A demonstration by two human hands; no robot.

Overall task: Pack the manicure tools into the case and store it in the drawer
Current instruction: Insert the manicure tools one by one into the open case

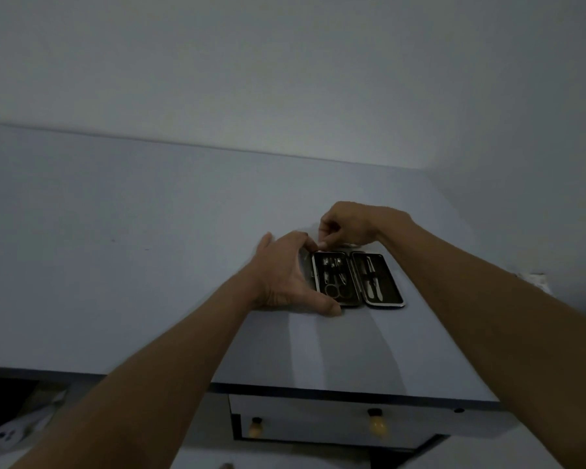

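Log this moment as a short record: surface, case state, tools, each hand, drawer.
surface: pale desk top
case: manicure case lies open flat on the desk, both halves up
tools: scissors and other metal tools sit in the left half; more in the right half
left hand: left hand rests against the case's left edge
right hand: right hand pinches at the case's far edge; what it holds cannot be told
drawer: drawer under the desk front, two knobs

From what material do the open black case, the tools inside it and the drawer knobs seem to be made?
The open black manicure case: probably leatherette or plastic with a matte dark lining; its rim gleams like polished metal. The slim silvery tools: likely steel, given the bright reflections. The two rounded yellowish drawer knobs: perhaps varnished wood or plastic; the dim light leaves this open.
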